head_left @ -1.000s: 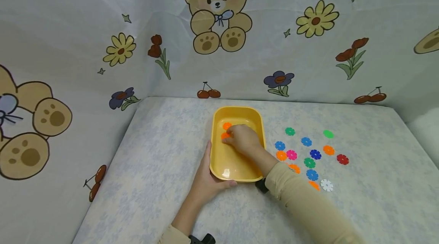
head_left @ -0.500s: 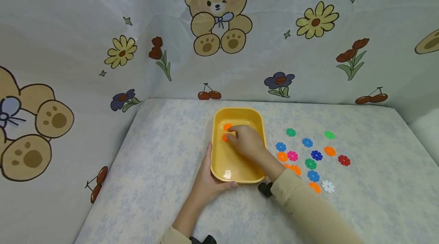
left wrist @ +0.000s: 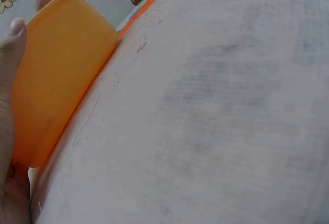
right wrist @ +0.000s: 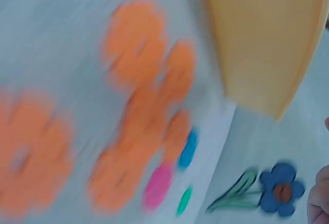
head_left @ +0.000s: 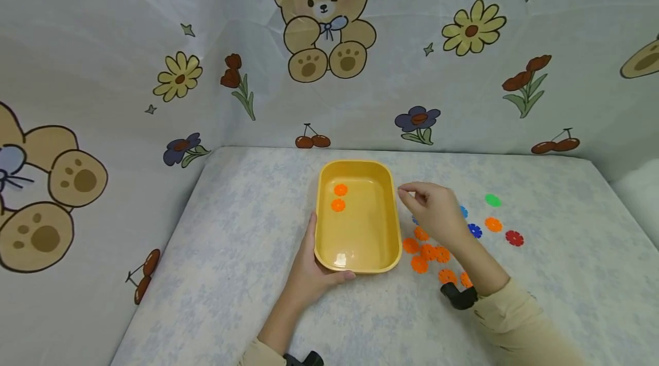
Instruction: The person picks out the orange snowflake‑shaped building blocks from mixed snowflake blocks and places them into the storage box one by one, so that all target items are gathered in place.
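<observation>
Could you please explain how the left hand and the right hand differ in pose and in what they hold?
The left hand grips the near left corner of the yellow tray; the right hand is at the tray's right side, holding nothing that I can see. The left thumb stretches along the tray's near end; the right thumb bends toward the index finger. Both are bare, below beige sleeves.

Mottled blue-grey surface (head_left: 216, 229) here; yellow tray (head_left: 362, 234) sits near the far edge, bunch of orange discs (head_left: 419, 265) beside it; green disc (head_left: 492, 200), dark blue one (head_left: 476, 231) and red one (head_left: 514, 238) scattered further toward the right edge.
</observation>
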Available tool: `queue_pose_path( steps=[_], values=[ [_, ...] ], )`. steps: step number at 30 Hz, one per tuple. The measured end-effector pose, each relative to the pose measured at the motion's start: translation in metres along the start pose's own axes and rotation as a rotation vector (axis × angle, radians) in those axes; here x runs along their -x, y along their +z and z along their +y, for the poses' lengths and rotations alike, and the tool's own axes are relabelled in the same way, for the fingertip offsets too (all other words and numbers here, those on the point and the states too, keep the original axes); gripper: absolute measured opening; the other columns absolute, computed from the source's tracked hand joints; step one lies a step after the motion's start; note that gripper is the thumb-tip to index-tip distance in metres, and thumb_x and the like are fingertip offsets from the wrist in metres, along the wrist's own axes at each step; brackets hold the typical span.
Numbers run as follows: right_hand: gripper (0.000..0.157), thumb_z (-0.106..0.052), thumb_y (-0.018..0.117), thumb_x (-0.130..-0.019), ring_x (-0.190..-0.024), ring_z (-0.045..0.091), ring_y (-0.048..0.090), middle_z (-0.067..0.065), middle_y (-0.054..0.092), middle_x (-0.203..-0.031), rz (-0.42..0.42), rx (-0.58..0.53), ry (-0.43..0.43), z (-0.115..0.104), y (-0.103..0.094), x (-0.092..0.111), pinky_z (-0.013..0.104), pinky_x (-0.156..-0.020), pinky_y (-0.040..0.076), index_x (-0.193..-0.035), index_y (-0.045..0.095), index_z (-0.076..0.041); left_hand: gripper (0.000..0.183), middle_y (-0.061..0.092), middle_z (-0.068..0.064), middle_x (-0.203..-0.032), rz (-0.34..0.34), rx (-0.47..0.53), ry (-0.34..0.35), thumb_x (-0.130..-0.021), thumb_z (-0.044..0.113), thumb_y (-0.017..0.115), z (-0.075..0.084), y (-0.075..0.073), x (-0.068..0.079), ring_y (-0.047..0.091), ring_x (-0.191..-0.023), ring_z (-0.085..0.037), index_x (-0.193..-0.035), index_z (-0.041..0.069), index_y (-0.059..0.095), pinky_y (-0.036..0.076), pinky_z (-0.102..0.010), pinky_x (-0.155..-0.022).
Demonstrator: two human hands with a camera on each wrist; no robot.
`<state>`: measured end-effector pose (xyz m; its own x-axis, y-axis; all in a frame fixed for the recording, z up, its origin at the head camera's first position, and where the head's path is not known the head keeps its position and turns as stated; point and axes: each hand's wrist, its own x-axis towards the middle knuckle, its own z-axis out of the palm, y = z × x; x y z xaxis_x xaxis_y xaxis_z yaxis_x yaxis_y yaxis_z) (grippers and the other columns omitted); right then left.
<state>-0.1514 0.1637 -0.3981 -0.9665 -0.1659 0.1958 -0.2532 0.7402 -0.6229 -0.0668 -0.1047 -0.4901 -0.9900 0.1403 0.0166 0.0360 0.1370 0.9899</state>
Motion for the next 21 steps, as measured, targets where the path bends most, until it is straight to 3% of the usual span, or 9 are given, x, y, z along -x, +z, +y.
queue_pose_path(
  steps=[5, 13, 17, 21],
  values=[
    [0.038, -0.039, 0.064, -0.097, -0.048, 0.014, 0.032, 0.001, 0.039, -0.065, -0.009, 0.12, 0.12, 0.051, -0.03, 0.014, 0.026, -0.042, 0.028, -0.121, 0.067, -0.01, 0.137, 0.008, 0.011, -0.167, 0.004, -0.016, 0.024, -0.065, 0.028, 0.095, 0.0, 0.0, -0.001, 0.022, -0.152, -0.015, -0.16, 0.031, -0.004, 0.021, -0.048, -0.123],
    [0.062, -0.04, 0.063, -0.097, -0.062, 0.019, 0.039, 0.007, 0.045, -0.078, -0.166, 0.255, 0.296, 0.131, -0.067, 0.042, 0.029, -0.051, 0.028, -0.141, 0.048, 0.001, 0.136, 0.008, 0.014, -0.166, 0.011, -0.038, 0.04, -0.065, 0.03, 0.095, -0.002, 0.0, -0.001, 0.018, -0.153, -0.014, -0.161, 0.029, -0.003, 0.017, -0.051, -0.123],
    [0.063, -0.037, 0.064, -0.097, -0.067, 0.017, 0.04, 0.004, 0.044, -0.076, -0.222, 0.25, 0.314, 0.155, -0.073, 0.051, 0.03, -0.056, 0.028, -0.142, 0.047, 0.004, 0.136, 0.008, 0.014, -0.166, 0.011, -0.039, 0.044, -0.066, 0.031, 0.094, -0.003, 0.0, -0.001, 0.018, -0.153, -0.015, -0.161, 0.029, -0.003, 0.018, -0.052, -0.123],
    [0.06, -0.039, 0.061, -0.098, -0.067, 0.016, 0.039, 0.002, 0.043, -0.075, -0.244, 0.234, 0.323, 0.165, -0.072, 0.056, 0.03, -0.057, 0.028, -0.141, 0.048, 0.002, 0.136, 0.008, 0.013, -0.166, 0.012, -0.038, 0.041, -0.066, 0.03, 0.094, -0.004, 0.001, -0.002, 0.019, -0.152, -0.014, -0.161, 0.03, -0.003, 0.018, -0.051, -0.123]
  ],
)
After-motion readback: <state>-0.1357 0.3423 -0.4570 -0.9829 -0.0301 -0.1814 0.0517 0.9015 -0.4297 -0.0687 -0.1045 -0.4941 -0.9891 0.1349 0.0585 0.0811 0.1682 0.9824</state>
